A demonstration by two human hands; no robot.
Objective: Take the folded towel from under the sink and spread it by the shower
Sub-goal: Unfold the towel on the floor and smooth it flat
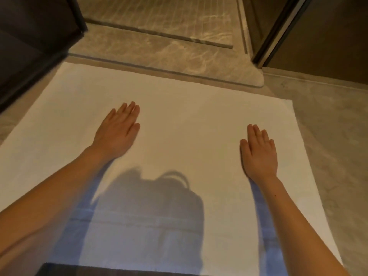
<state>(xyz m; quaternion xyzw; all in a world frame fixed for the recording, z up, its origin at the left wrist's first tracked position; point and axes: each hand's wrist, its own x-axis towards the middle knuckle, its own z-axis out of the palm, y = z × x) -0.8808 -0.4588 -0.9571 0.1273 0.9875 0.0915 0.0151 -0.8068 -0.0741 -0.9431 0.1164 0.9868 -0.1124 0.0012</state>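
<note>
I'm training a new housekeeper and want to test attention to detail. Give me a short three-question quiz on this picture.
1. True or false: the towel lies folded in a stack.
2. How do the left hand and the right hand lie?
A) pinching the corners
B) flat, palms down, on the towel
C) raised well above it
3. Short answer: what darkens the near part of the towel?

Key: 1 false, it is spread flat on the floor; 2 B; 3 the person's shadow.
</note>
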